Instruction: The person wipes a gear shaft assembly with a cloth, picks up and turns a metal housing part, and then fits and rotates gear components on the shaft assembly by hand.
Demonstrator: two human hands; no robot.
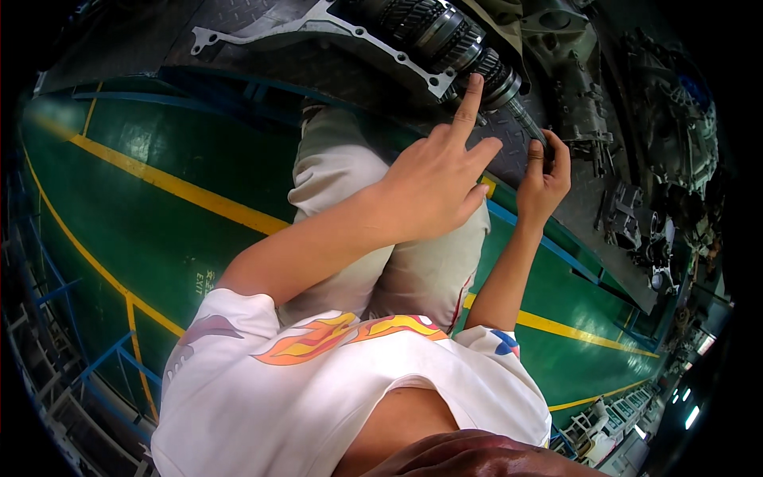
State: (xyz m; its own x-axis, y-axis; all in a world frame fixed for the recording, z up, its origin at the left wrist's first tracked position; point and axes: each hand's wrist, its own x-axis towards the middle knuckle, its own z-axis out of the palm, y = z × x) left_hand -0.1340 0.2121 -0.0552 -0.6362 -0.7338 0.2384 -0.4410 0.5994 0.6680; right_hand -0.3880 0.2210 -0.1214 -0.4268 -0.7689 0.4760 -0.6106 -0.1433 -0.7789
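Note:
A gear shaft (pixel 462 49) with several toothed gears lies on the dark workbench, partly inside a pale metal housing flange (pixel 322 25). My left hand (pixel 435 176) reaches over the bench edge, its index finger stretched toward the gears near the shaft's end. The other fingers are spread, and nothing is in them. With thumb and fingers, my right hand (pixel 544 168) pinches the thin splined end (pixel 527 119) of the gear shaft. Whether the left fingertip touches a gear or hovers over it, I cannot tell.
A grey cast gearbox casing (pixel 574 95) stands right of the shaft. Further right are more gearbox parts (pixel 675 135) and small metal pieces (pixel 624 211). The workbench has a patterned metal top (pixel 509 143) and a blue frame. Yellow lines cross the green floor (pixel 159 230).

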